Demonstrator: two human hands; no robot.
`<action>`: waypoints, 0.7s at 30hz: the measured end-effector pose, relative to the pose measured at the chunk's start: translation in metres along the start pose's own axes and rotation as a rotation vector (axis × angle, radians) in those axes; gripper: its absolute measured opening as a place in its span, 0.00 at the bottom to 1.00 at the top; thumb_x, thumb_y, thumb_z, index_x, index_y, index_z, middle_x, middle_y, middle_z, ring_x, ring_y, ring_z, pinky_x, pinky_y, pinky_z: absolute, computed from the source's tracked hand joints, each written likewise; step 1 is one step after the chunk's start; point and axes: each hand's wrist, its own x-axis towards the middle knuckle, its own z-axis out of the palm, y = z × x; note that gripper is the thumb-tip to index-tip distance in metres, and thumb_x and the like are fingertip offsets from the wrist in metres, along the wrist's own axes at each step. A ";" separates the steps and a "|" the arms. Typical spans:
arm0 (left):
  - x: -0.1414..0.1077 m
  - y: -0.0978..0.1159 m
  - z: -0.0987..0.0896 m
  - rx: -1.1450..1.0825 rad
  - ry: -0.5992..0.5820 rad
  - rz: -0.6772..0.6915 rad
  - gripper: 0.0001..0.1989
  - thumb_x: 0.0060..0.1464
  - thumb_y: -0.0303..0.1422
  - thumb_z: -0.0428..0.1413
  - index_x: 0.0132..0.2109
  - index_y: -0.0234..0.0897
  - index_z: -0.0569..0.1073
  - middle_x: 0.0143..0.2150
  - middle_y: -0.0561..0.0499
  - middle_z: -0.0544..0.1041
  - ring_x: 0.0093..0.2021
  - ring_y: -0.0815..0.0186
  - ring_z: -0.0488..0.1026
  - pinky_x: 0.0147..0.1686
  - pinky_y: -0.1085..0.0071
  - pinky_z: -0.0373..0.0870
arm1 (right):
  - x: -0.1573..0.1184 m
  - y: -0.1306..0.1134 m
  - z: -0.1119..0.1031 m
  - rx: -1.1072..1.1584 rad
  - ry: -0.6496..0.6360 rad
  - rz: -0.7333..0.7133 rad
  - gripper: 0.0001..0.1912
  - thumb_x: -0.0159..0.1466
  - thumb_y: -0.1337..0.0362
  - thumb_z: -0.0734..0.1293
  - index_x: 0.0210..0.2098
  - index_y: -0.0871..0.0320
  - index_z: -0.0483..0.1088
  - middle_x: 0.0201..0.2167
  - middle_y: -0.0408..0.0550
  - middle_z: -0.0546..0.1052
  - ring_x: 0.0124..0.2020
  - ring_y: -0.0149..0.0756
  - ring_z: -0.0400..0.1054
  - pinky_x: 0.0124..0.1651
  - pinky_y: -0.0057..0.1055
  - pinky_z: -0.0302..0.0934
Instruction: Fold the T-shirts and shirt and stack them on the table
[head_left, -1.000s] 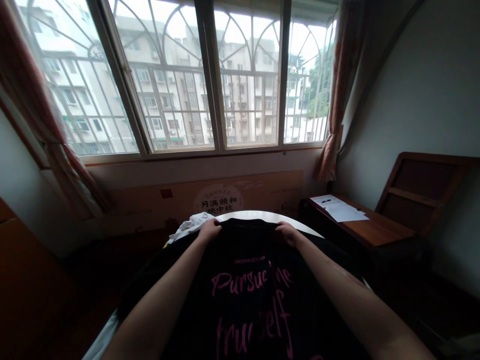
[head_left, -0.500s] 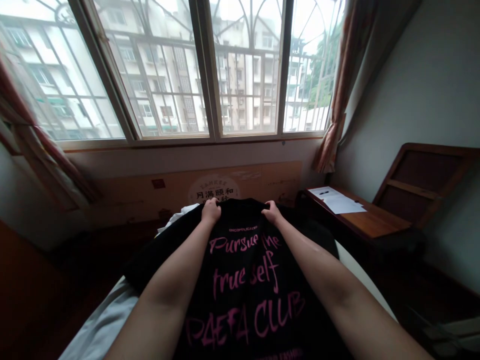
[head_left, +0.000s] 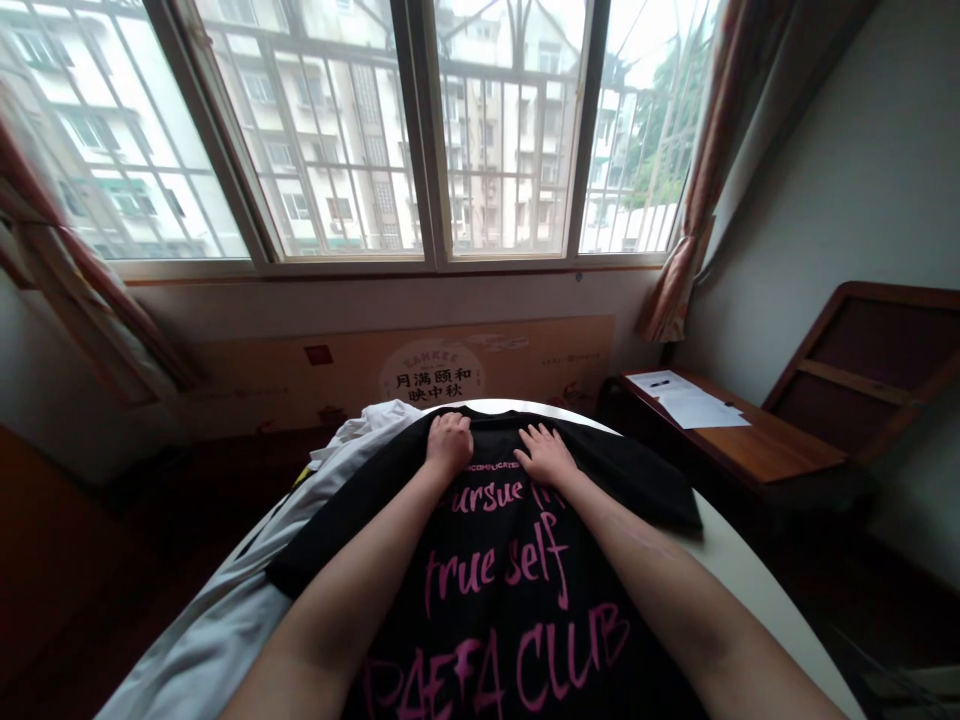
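A black T-shirt [head_left: 480,570] with pink lettering lies spread over a white round table [head_left: 757,590], its collar toward the window. My left hand [head_left: 450,443] rests on the shirt just left of the collar, fingers stretched forward and lying on the cloth. On the other side of the collar my right hand [head_left: 547,455] lies flat with its fingers spread. Both hands press on the fabric from above. The shirt's sleeves reach out to either side. My forearms cover part of its middle.
Pale crumpled cloth [head_left: 217,610] lies along the table's left side, partly under the shirt. At the right stands a low wooden table [head_left: 795,445] with papers [head_left: 686,400] and a pen on it. A printed cardboard panel [head_left: 345,370] leans below the barred window.
Both hands have let go of the shirt's shoulders and now lie on top of it. The collar end has come down onto the table, whose far edge now shows.
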 end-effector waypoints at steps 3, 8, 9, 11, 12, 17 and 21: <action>0.002 0.006 0.009 0.010 -0.102 -0.086 0.30 0.61 0.45 0.49 0.63 0.28 0.68 0.69 0.30 0.61 0.71 0.43 0.53 0.68 0.48 0.45 | 0.002 -0.002 -0.002 -0.029 -0.064 0.022 0.36 0.71 0.46 0.53 0.72 0.59 0.50 0.73 0.57 0.49 0.74 0.53 0.39 0.71 0.53 0.29; 0.002 0.003 0.024 0.005 -0.219 -0.206 0.38 0.63 0.51 0.43 0.69 0.25 0.58 0.72 0.30 0.53 0.72 0.43 0.48 0.67 0.50 0.50 | 0.000 -0.003 -0.002 -0.045 -0.039 0.019 0.36 0.71 0.46 0.53 0.72 0.59 0.51 0.73 0.57 0.51 0.73 0.53 0.41 0.71 0.53 0.33; 0.002 0.002 0.026 0.003 -0.225 -0.209 0.38 0.63 0.51 0.42 0.70 0.26 0.57 0.73 0.31 0.52 0.73 0.44 0.47 0.68 0.51 0.49 | -0.002 -0.004 -0.001 -0.038 -0.019 0.012 0.35 0.71 0.47 0.54 0.71 0.58 0.53 0.72 0.57 0.52 0.73 0.53 0.43 0.71 0.53 0.35; 0.002 0.001 0.026 0.000 -0.228 -0.211 0.38 0.63 0.51 0.42 0.70 0.27 0.56 0.73 0.32 0.51 0.73 0.45 0.46 0.69 0.53 0.47 | -0.006 -0.006 -0.003 -0.016 0.056 -0.019 0.32 0.71 0.50 0.56 0.69 0.57 0.57 0.71 0.56 0.57 0.71 0.50 0.49 0.70 0.49 0.40; 0.003 0.000 0.026 -0.001 -0.225 -0.210 0.38 0.63 0.51 0.42 0.71 0.28 0.56 0.73 0.33 0.51 0.73 0.45 0.45 0.69 0.53 0.47 | -0.009 -0.007 -0.006 -0.003 0.116 -0.051 0.30 0.71 0.52 0.56 0.68 0.56 0.60 0.70 0.55 0.59 0.69 0.47 0.53 0.70 0.46 0.42; 0.003 0.000 0.026 -0.015 -0.183 -0.196 0.36 0.64 0.49 0.43 0.70 0.28 0.58 0.72 0.33 0.54 0.73 0.46 0.47 0.68 0.54 0.48 | -0.020 0.024 -0.051 0.043 0.491 -0.126 0.22 0.68 0.63 0.58 0.58 0.57 0.71 0.58 0.51 0.74 0.60 0.42 0.65 0.67 0.37 0.51; -0.001 0.000 0.026 -0.026 -0.102 -0.163 0.34 0.65 0.46 0.44 0.67 0.26 0.62 0.70 0.32 0.59 0.72 0.45 0.51 0.68 0.56 0.51 | -0.042 0.091 -0.107 0.083 0.546 0.386 0.23 0.67 0.62 0.60 0.61 0.57 0.68 0.57 0.54 0.75 0.58 0.47 0.66 0.62 0.42 0.58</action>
